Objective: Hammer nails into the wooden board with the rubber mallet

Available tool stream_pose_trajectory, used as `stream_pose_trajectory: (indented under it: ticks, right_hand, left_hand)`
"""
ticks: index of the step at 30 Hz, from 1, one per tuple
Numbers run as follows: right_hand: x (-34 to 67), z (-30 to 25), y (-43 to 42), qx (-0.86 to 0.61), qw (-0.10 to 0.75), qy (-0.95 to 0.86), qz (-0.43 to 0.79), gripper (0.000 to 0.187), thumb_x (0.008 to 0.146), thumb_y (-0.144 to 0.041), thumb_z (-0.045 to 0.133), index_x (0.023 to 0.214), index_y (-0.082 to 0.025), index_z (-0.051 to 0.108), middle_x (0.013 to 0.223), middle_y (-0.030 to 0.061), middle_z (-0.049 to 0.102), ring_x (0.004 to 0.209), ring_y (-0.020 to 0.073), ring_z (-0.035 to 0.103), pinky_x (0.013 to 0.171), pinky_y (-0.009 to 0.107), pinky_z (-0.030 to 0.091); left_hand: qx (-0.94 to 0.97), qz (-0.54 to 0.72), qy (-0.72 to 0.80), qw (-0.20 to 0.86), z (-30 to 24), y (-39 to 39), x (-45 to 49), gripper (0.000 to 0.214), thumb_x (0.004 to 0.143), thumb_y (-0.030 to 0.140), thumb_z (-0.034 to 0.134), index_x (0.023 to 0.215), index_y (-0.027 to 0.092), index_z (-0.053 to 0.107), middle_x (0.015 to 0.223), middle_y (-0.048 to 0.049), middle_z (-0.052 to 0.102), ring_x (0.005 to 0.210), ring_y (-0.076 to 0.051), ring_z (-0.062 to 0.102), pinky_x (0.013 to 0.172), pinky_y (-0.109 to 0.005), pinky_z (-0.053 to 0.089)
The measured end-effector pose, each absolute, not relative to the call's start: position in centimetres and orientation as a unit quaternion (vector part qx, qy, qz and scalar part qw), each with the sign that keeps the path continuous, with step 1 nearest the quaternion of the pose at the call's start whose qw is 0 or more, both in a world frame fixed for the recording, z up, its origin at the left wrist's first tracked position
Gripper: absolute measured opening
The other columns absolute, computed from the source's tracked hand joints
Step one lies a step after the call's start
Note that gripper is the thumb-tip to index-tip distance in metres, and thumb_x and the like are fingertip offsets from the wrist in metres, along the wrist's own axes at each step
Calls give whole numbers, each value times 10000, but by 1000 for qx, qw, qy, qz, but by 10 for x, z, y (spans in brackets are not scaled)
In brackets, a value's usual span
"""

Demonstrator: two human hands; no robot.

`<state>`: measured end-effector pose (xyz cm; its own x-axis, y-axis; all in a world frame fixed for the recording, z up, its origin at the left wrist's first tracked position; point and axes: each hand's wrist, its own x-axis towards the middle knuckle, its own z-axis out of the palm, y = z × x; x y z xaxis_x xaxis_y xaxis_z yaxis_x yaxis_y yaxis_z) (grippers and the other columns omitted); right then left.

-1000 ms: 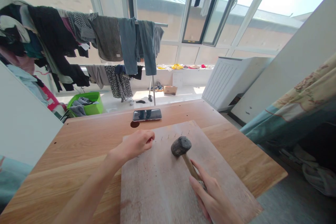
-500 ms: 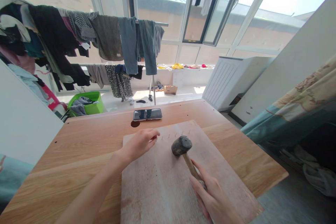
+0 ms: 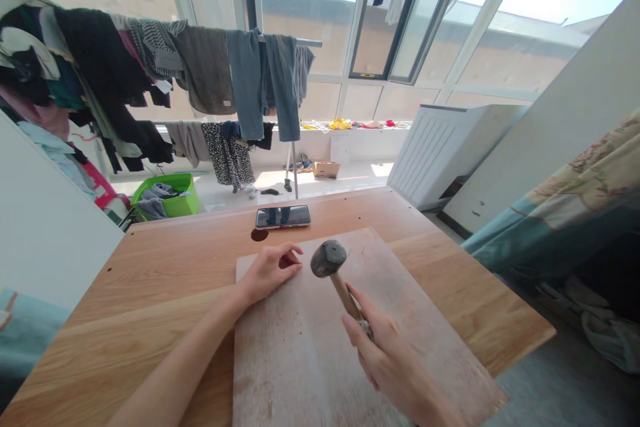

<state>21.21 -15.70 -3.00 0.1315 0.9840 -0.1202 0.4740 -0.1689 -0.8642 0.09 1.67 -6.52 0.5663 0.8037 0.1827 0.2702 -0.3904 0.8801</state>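
My right hand (image 3: 383, 340) is wrapped round the wooden handle of a mallet (image 3: 329, 259) with a dark rounded head. The head hangs over the far part of a worn wooden board (image 3: 280, 373). At the board's far left, my left hand (image 3: 270, 271) rests with thumb and forefinger curved and apart; I see nothing held between them. Thin nails (image 3: 363, 250) stand upright in the board to the right of the mallet head, which hides others of the row. Small dark holes dot the board's middle.
A phone (image 3: 283, 217) lies beyond the board, beside a round hole (image 3: 259, 235) in the wooden table (image 3: 165, 293). Behind are a clothes rack with laundry (image 3: 247, 80) and a green tub (image 3: 173, 203). A curtain (image 3: 545, 207) hangs at the right.
The mallet and my right hand have moved left and slightly up, closer to my left hand. My left thumb and forefinger have spread apart.
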Motion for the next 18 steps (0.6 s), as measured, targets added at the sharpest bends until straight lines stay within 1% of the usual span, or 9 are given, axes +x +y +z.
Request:
stream_pose_trajectory:
  ticks: [2, 3, 5, 6, 7, 9, 13, 15, 18]
  right_hand:
    - [206, -24, -148, -662, 325, -577, 352, 563, 985, -472, 476, 1490, -226, 519, 819, 40, 754, 669, 209, 721, 603, 293, 572]
    - [204, -22, -145, -660, 316, -589, 344, 562, 987, -457, 477, 1497, -224, 509, 958, 69, 777, 834, 239, 744, 730, 326, 590]
    - [199, -19, -139, -657, 298, -610, 329, 574, 992, -424, 466, 1516, -189, 482, 1218, 115, 740, 1116, 280, 689, 955, 391, 539]
    - [197, -17, -137, -655, 285, -618, 327, 585, 997, -409, 453, 1527, -163, 462, 1291, 130, 710, 1190, 290, 651, 1020, 415, 499]
    - [196, -16, -135, -653, 272, -626, 328, 593, 1002, -396, 436, 1536, -138, 442, 1321, 141, 694, 1220, 294, 630, 1053, 432, 473]
    - [194, -13, -134, -647, 256, -637, 332, 593, 1012, -384, 403, 1541, -116, 424, 1314, 147, 697, 1214, 294, 630, 1063, 441, 462]
    - [196, -15, -135, -645, 252, -642, 330, 587, 1021, -408, 385, 1540, -137, 426, 1371, 139, 670, 1261, 294, 608, 1078, 434, 457]
    - [199, -19, -139, -655, 252, -631, 331, 602, 1014, -430, 410, 1545, -148, 426, 1404, 137, 651, 1292, 297, 592, 1088, 437, 458]
    - [206, -27, -149, -669, 271, -612, 324, 592, 999, -452, 452, 1524, -181, 471, 1378, 122, 676, 1267, 292, 621, 1063, 421, 494]
  left_hand:
    - [773, 310, 346, 431, -64, 16, 1, 213, 842, 238, 647, 1046, 182, 669, 836, -19, 755, 789, -170, 701, 780, -284, 554]
    - [774, 310, 347, 428, -64, 16, 2, 214, 833, 221, 646, 1041, 182, 671, 829, -13, 751, 776, -165, 693, 767, -277, 546]
    - [778, 311, 352, 417, -65, 16, 3, 209, 811, 192, 643, 1017, 177, 673, 818, -3, 736, 750, -156, 674, 735, -263, 528]
    - [779, 313, 355, 411, -65, 17, 4, 202, 802, 185, 640, 1001, 172, 672, 817, -3, 728, 738, -153, 663, 718, -258, 518]
    - [780, 313, 357, 408, -65, 17, 5, 196, 796, 184, 639, 990, 167, 669, 818, -6, 721, 730, -152, 655, 705, -256, 510]
    - [781, 305, 356, 414, -64, 18, 5, 211, 792, 206, 648, 997, 159, 661, 831, -16, 712, 730, -155, 644, 698, -259, 503]
    - [800, 247, 366, 405, -45, 22, -8, 288, 784, 310, 679, 1030, 164, 649, 884, -31, 686, 762, -166, 625, 706, -271, 501]
    - [826, 194, 385, 363, -31, 23, -19, 224, 783, 335, 654, 933, 170, 646, 836, -18, 650, 741, -166, 596, 680, -268, 476]
    - [858, 79, 407, 305, -14, 21, -33, 116, 740, 289, 627, 771, 188, 579, 742, 10, 597, 681, -159, 548, 611, -257, 409]
